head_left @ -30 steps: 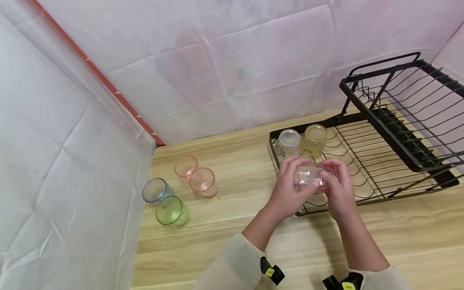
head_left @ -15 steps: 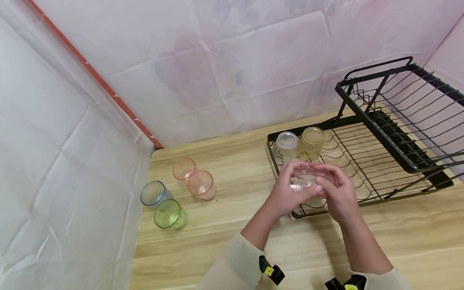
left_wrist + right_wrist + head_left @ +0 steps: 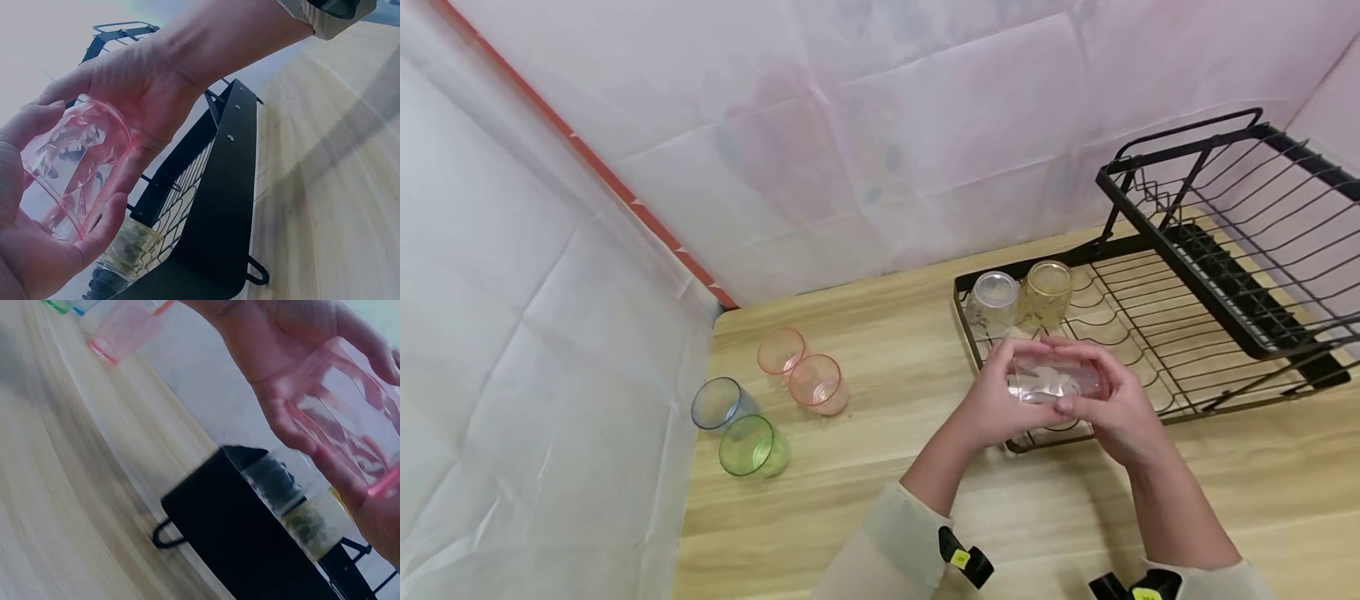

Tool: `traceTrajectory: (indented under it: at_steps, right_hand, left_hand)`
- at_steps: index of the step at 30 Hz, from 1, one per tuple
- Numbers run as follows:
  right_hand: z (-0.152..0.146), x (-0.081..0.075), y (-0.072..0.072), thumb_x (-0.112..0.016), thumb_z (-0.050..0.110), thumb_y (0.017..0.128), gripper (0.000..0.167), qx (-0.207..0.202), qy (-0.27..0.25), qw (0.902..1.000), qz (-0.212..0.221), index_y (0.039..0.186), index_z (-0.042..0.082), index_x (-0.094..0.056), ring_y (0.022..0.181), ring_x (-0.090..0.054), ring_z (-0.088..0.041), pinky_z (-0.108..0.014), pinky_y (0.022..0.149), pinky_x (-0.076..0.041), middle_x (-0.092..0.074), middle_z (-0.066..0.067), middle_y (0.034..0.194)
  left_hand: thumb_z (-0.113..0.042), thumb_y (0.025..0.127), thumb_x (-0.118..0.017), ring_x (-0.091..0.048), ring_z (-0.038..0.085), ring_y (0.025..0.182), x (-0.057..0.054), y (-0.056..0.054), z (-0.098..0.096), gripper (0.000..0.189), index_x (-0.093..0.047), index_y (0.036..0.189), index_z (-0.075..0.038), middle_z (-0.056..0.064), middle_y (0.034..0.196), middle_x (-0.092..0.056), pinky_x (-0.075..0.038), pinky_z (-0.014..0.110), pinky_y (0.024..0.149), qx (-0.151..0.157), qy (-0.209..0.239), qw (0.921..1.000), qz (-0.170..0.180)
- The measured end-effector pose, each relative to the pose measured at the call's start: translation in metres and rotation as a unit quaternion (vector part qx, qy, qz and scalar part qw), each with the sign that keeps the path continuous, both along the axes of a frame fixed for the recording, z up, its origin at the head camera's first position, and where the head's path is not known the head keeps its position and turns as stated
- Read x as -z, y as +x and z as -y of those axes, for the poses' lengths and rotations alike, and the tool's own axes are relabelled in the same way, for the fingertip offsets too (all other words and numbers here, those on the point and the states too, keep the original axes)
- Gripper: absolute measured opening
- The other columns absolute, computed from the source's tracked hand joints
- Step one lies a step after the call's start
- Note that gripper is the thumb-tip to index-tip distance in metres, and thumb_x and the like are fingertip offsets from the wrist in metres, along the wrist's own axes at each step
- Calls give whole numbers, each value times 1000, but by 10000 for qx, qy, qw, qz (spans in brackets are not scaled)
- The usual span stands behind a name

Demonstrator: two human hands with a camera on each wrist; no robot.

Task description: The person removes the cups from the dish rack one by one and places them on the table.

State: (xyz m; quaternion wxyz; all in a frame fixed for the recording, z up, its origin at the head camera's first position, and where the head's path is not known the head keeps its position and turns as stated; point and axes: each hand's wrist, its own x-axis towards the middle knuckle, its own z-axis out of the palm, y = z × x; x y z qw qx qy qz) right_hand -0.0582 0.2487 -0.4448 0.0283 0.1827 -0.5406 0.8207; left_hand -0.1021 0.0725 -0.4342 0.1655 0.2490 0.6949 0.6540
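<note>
From my seat I have a pink-tinted glass (image 3: 1051,382) lying on its side between both hands, over the near left part of a black dish rack (image 3: 1195,279). The left hand (image 3: 996,404) is wrapped around its left end, and the right hand (image 3: 1123,408) curls around the right — thumbs meeting on the near side, fingers arched along the far side. The hands hide much of the rack below, so I can't fairly say whether the glass clears the wires.

Just beyond the hands, in the rack's far left corner, a clear glass (image 3: 994,302) and a yellow glass (image 3: 1047,293) stand side by side, upside down. The rack's raised upper tier rises to the right.

Well to the left, four tumblers stand upright on the wooden table (image 3: 850,500): a far pink tumbler (image 3: 783,354) and a nearer pink tumbler (image 3: 824,393), with a blue tumbler (image 3: 730,407) and a green tumbler (image 3: 763,450) to their near left. Creased pale sheeting (image 3: 850,158) backs the scene — a red strip (image 3: 595,160) runs down its left edge.
</note>
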Motion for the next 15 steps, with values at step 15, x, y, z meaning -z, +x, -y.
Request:
traceTrajectory:
  at_steps: [15]
  right_hand:
    - [-1, -2, -2, -50, -33, 76, 52, 341, 6, 9994, 70, 117, -2, -59, 111, -60, -17, -24, 87, -55, -61, -7, 126]
  left_hand:
    - [-8, 72, -86, -52, 4, 108, 0, 0, -6, 64, -52, 125, -21, -8, 128, -47, -53, 22, 85, -90, -52, 9999, -41]
